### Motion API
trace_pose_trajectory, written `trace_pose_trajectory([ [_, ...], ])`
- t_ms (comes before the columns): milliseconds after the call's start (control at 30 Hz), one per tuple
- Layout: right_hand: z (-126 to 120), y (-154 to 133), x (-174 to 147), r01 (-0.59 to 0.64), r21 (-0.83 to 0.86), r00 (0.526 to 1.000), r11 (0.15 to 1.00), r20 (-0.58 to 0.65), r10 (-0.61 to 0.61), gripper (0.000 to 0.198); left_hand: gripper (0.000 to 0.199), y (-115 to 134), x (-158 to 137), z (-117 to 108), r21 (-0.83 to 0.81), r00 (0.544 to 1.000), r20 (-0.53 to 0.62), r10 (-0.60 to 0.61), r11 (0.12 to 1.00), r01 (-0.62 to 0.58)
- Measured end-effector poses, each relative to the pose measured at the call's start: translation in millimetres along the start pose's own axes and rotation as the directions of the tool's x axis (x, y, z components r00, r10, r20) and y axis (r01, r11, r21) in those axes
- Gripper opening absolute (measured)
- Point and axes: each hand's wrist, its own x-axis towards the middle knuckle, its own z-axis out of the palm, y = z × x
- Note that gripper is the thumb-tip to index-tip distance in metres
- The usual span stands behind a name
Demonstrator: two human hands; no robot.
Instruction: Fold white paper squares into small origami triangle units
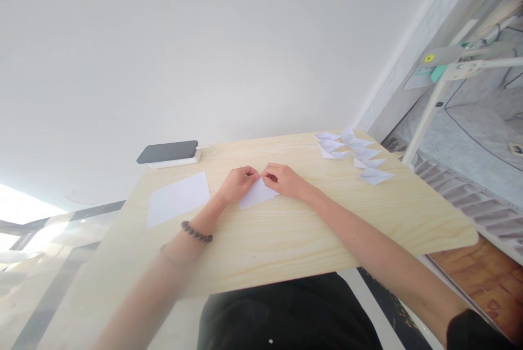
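Observation:
A small piece of folded white paper (258, 195) lies on the light wooden table in front of me, its upper edge between my hands. My left hand (240, 183), with a beaded bracelet on its wrist, pinches the paper at the upper left. Close beside it, my right hand (283, 179) pinches the paper near its top corner. Fingertips of both hands almost meet there, and they partly hide the paper. Left of my hands lies a flat sheet of white paper (178, 199). Several folded paper boats (370, 164) stand in two rows at the table's right.
A phone (168, 151) rests on a white box at the table's back left, with a white cable (209, 149) beside it. The table (310, 230) meets a pale wall (245, 56) behind. A white metal frame (425, 116) stands to the right.

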Motion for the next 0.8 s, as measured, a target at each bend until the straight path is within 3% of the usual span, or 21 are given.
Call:
trace_pose_trajectory([
  [300, -21, 8, -6, -0.088, 0.056, 0.987, 0.995, 0.138, 0.08, 0.012, 0.036, -10, 4, -8, -0.072, 0.998, -0.001, -0.065, 0.995, 0.065],
  [633, -4, 2, -1, -0.009, -0.005, 0.998, 1.0, 0.061, 0.009, 0.014, 0.032, 7, -3, -1, -0.052, 0.996, 0.068, -0.055, 0.997, 0.058],
  [800, -11, 4, -3, -0.043, 0.043, 0.996, 0.998, 0.084, 0.039, 0.011, 0.032, 1, -2, -6, -0.124, 0.995, 0.074, -0.072, 0.989, 0.08],
])
